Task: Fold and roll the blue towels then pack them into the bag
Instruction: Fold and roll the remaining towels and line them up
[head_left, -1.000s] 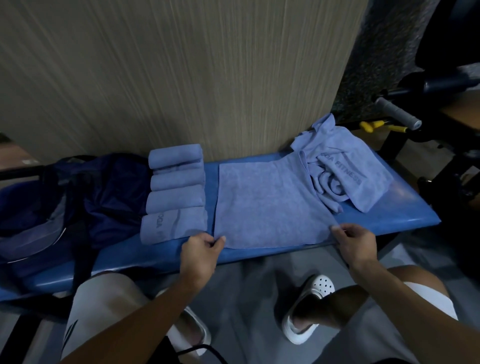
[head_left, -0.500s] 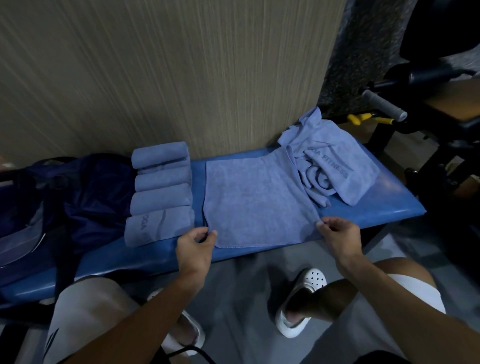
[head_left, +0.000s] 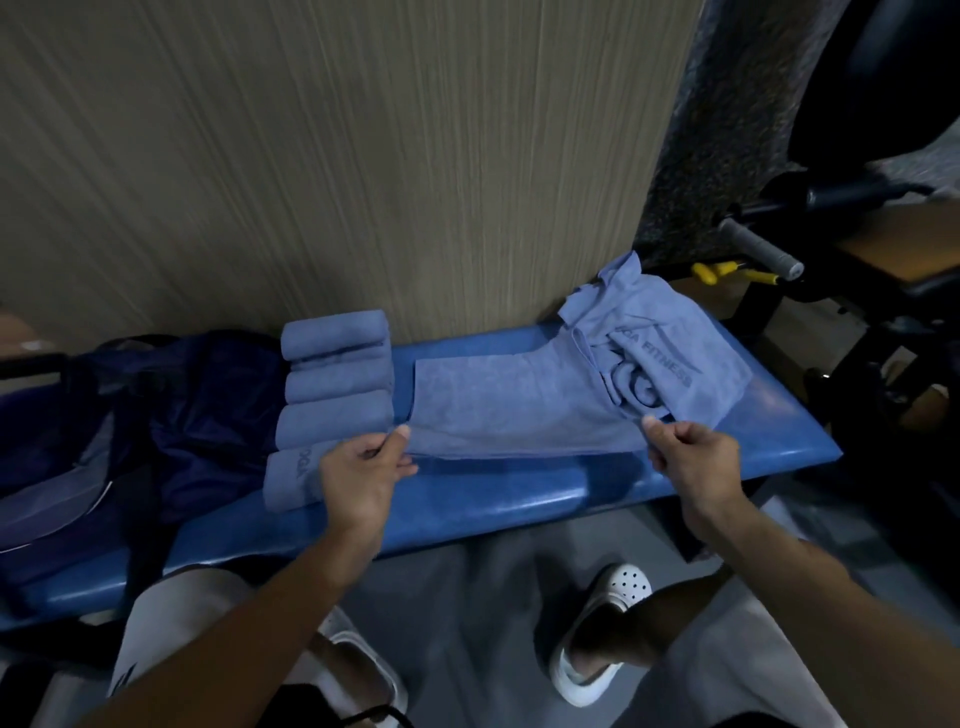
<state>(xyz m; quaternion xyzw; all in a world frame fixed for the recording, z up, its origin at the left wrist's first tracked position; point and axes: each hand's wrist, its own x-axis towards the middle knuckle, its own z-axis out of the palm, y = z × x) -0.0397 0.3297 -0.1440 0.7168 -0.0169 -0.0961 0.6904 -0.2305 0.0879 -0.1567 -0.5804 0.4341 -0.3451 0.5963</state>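
Reaching forward from the bottom of the view, two bare forearms pass over pale shorts and a white perforated clog (head_left: 605, 631) planted on the grey floor. The left hand (head_left: 363, 478) has thumb and curled fingers closed in a pinch on the near left corner of a flat blue towel (head_left: 519, 410); the right hand (head_left: 696, 462) pinches the near right corner the same way. Between them the held edge sits slightly raised, and a second layer of cloth shows just beneath it — the towel is doubled along that strip. The rest of it lies spread on the padded blue bench (head_left: 493, 501), whose near rim is bare in front of the hands.

Just left of the flat towel, four rolled towels (head_left: 335, 400) lie side by side in a row running from the near edge toward the wall, each touching the next; the nearest one shows lettering and is partly covered by the left hand. Beyond them to the left a dark navy bag (head_left: 171, 415) slumps on the bench, touching the rolls.

At the right end a loose heap of towels (head_left: 670, 348) is piled, one printed with "FITNESS", overlapping the far right corner of the spread towel. Behind everything stands a ribbed beige wall panel (head_left: 363, 156) — and to its right, black exercise equipment with a grey handle (head_left: 761, 249) and a yellow part (head_left: 719, 271).
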